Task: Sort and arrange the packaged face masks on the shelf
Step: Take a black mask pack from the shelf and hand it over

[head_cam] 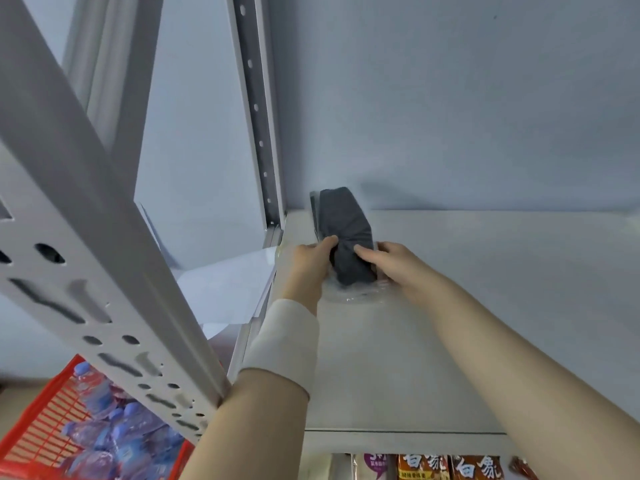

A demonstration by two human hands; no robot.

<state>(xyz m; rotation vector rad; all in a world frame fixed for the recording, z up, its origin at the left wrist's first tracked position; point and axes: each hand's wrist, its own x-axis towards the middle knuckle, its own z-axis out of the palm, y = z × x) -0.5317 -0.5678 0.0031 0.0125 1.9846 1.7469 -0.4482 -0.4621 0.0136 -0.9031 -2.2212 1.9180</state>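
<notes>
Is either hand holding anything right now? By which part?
Yes. Both grip the dark grey mask pack on the shelf: left hand on its left side, right hand on its right side, toward the near end.

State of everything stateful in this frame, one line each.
left hand: grips the mask pack's left side.
right hand: grips its right side.
mask pack: dark grey, clear-wrapped, on the shelf near the back left corner, squeezed in at the middle.
red basket: lower left, filled with water bottles.
snack packets: standing in a row on the level below.
</notes>
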